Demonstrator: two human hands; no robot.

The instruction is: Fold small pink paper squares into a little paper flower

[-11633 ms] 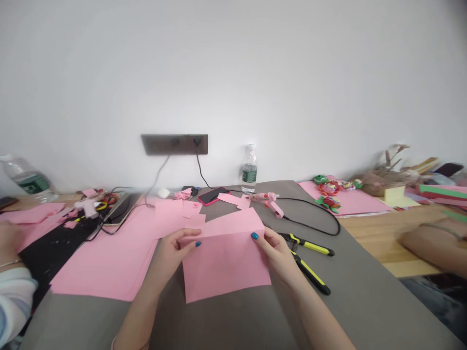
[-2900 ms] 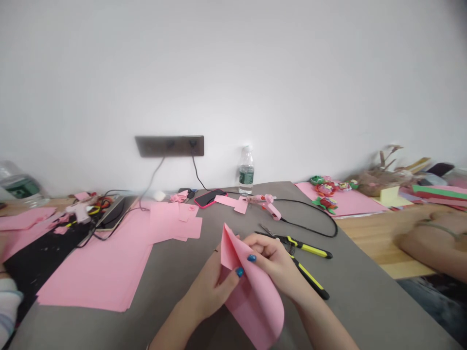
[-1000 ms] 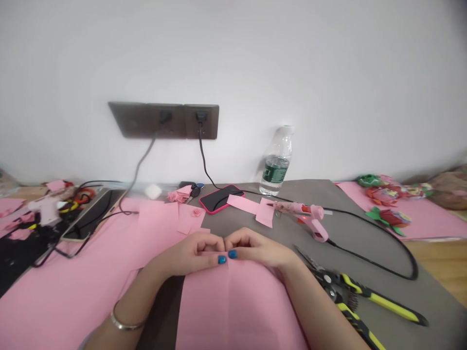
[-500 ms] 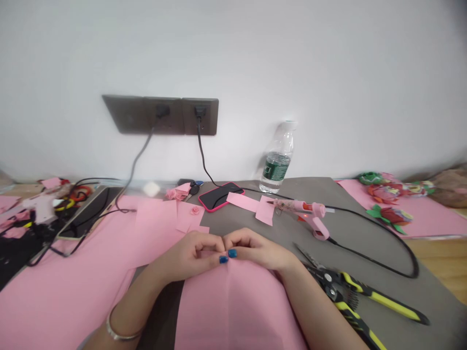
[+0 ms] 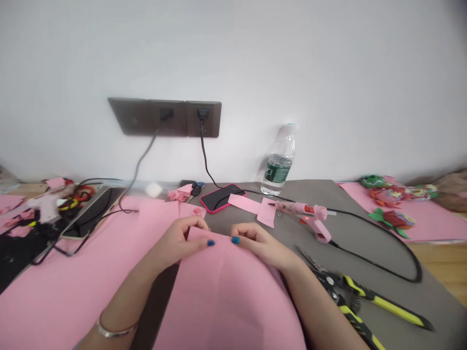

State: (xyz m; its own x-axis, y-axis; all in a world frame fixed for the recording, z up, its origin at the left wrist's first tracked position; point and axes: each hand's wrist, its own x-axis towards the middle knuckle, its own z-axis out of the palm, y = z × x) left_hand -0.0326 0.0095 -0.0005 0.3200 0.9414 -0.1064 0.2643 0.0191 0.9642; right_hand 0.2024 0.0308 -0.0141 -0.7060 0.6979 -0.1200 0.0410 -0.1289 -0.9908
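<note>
A large sheet of pink paper [image 5: 233, 291] rises toward me, its far edge pinched between both hands. My left hand [image 5: 186, 240] grips the edge near its left corner, thumb on top and fingers behind. A short way along the same edge, my right hand [image 5: 257, 243] holds it in a similar pinch. The sheet bows and shows a faint crease down its middle. Just beyond the hands lie a phone in a pink case [image 5: 222, 198] and small pink paper pieces [image 5: 251, 204].
A pink glue gun [image 5: 310, 211] with a black cord lies at right, near yellow-black pliers [image 5: 343, 289]. Behind stands a water bottle [image 5: 279, 163]. More pink paper [image 5: 73, 291] and a second phone [image 5: 91, 214] are at left. Paper flowers [image 5: 392, 218] lie far right.
My hands have moved apart along the paper's edge, the left outward to the left and the right slightly to the right. The pinched middle has spread out flatter.
</note>
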